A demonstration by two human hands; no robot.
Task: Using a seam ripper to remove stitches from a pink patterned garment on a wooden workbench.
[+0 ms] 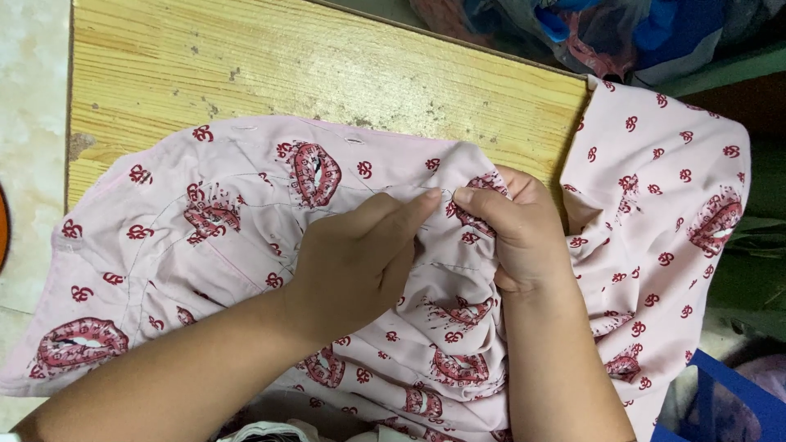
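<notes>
A pale pink garment (221, 205) printed with red lip shapes and small red symbols is spread over a wooden table (327, 65). My left hand (356, 258) rests on the cloth at the middle, its fingertips pinching a fold. Just to the right, my right hand (512, 229) grips a bunched fold of the same cloth. The fingertips of both hands meet at one spot on the fabric. Part of the garment hangs off the table's right edge (671, 213).
The table's worn yellow top shows bare at the back. A pile of blue and reddish cloth (606, 29) lies beyond the far right corner. A blue object (729, 397) sits at the lower right. Pale tiled floor (29, 106) is on the left.
</notes>
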